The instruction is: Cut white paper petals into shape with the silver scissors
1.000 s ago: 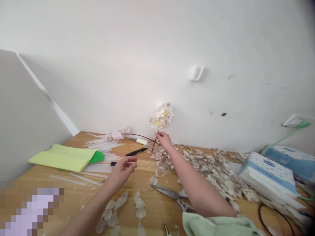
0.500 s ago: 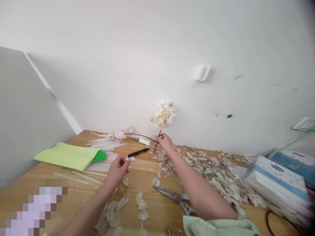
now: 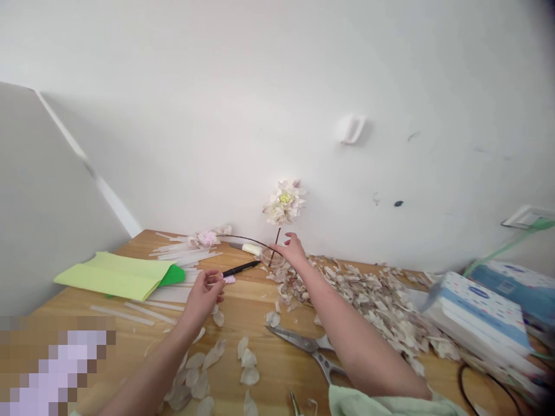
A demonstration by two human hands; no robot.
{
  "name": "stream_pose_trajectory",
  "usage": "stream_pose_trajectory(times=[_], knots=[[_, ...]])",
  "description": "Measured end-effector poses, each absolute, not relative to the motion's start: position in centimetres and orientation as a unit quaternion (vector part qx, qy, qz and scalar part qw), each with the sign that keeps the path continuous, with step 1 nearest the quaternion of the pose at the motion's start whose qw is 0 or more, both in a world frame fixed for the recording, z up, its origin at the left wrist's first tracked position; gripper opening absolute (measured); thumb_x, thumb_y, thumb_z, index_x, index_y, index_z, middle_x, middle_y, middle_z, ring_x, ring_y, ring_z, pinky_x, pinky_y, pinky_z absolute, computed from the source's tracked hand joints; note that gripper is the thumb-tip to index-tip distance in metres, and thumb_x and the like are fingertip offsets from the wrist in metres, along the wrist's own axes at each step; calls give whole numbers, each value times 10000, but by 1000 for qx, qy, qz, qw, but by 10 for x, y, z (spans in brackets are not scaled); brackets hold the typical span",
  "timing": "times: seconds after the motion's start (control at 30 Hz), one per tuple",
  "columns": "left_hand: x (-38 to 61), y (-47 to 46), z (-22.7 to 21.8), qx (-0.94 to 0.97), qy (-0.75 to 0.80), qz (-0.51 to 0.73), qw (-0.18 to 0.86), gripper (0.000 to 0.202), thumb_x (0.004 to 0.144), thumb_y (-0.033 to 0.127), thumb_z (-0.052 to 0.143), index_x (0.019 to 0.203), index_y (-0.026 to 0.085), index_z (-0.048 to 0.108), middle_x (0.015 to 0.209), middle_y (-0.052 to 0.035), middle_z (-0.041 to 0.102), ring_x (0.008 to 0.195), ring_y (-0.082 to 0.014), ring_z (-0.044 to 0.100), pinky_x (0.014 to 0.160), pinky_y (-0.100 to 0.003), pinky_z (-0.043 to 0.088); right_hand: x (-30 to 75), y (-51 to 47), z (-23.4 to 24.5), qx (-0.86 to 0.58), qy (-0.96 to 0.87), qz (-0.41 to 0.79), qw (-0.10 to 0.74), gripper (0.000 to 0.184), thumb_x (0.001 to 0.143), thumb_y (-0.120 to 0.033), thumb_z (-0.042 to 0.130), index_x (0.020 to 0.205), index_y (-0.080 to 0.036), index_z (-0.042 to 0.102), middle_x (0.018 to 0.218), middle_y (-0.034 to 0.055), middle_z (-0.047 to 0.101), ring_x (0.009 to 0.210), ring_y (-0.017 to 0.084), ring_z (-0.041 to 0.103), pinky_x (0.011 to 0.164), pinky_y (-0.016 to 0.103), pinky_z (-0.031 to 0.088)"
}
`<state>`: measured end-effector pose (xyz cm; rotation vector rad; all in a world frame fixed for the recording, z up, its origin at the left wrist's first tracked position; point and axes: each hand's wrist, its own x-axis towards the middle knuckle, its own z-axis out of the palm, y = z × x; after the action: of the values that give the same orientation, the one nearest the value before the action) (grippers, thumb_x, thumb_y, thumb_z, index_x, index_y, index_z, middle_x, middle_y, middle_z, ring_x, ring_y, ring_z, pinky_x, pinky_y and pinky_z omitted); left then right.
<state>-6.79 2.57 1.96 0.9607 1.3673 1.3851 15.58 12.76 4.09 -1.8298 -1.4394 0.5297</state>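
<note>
- Just left of my unclosed right hand [image 3: 290, 251], the flower stem [image 3: 278, 237] runs near-upright, tilting slightly right.
- Above, blossoms [image 3: 284, 202].
- Left hand [image 3: 203, 298] curled; I can't tell its grip.

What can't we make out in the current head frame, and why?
All head view:
- Scissors: handles partly hidden behind the right arm.
- Curved stem: right end lost at the right hand; contact too small to tell.
- Pen: whether the left hand touches it is unclear.
- Pointed tool: cut off by bottom edge.
- Tissue pack: lettering too small.
- Lower-left corner: masked by pixel blocks.
</note>
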Motion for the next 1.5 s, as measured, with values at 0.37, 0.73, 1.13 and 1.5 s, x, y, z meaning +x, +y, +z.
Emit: stream_pose_trajectory(times=[0.37, 0.73, 1.13, 1.5], knots=[[-76, 19, 42, 366, 555, 612, 428, 408, 554, 301, 674, 914, 187, 521, 993, -47, 545, 872, -206, 574, 903, -422, 387, 185, 56, 76, -631, -489, 381, 466, 277, 800, -238, 603, 1059, -158, 545, 1030, 55, 597, 867, 178, 593, 771, 372, 479], [-30, -23, 78, 466, 449, 547, 531, 348, 628, 429, 644, 844, 157, 625, 918, -66, 628, 831, -201, 597, 685, -310, 508, 164, -44, 112, -473, -443, 505, 570, 265, 563, -331, 734, 751, -193, 609, 741, 1, 644, 751, 162, 608, 757, 323, 477], [5, -89, 85, 488, 305, 328, 749, 363, 687, 502, 621, 768, 150, 659, 727, -26, 612, 612, -107, 564, 551, -237, 496, 148, -123, 83, -493, -438, 487, 573, 202, 596, -271, 724, 742, -201, 602, 657, -21, 636, 553, 113, 526, 454, 215, 353], [27, -130, 79, 511, 364, 244, 739, 379, 544, 476, 733, 537, 135, 567, 427, 45, 516, 342, -52, 456, 401, -195, 434, 161, -183, 71, -519, -413, 464, 587, 288, 532, -224, 767, 750, -227, 579, 624, -30, 654, 582, 152, 584, 546, 275, 433]])
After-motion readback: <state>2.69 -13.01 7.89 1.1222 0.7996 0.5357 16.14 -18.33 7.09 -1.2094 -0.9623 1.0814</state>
